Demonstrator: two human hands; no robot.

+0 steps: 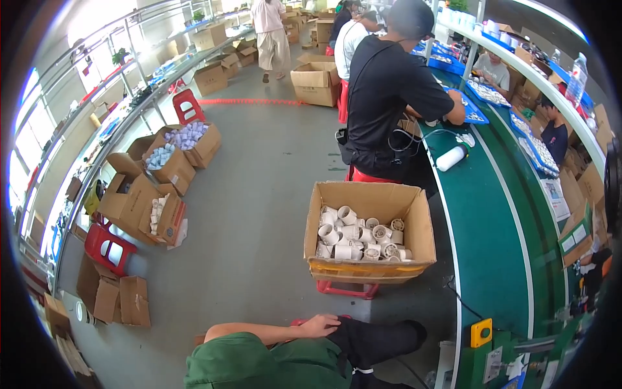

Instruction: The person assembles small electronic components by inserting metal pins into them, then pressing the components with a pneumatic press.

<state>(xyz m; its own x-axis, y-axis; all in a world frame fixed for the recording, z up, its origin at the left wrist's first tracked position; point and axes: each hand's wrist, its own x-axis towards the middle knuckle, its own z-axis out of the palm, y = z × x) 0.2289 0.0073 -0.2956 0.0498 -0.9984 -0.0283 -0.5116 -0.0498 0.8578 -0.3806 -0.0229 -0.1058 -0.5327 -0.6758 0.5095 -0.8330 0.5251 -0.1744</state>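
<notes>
My left hand (321, 325) lies on my dark trouser leg (379, 340), its fingers resting loosely over the knee with nothing in them. The bare forearm reaches it from a green sleeve (230, 363) at the lower edge. My right hand does not show. Just ahead of the knee, an open cardboard box (370, 271) rests on a red stool (348, 290). Many white cup-shaped plastic parts (346, 214) fill its bottom in a loose heap. No hand touches the box.
A green conveyor table (479, 227) runs along the right, bearing a yellow switch box (481, 332), a white cylinder (451, 157) and blue trays (489, 94). A person in black (382, 97) sits beside it. Cartons (139, 201) and red stools (110, 249) line the left.
</notes>
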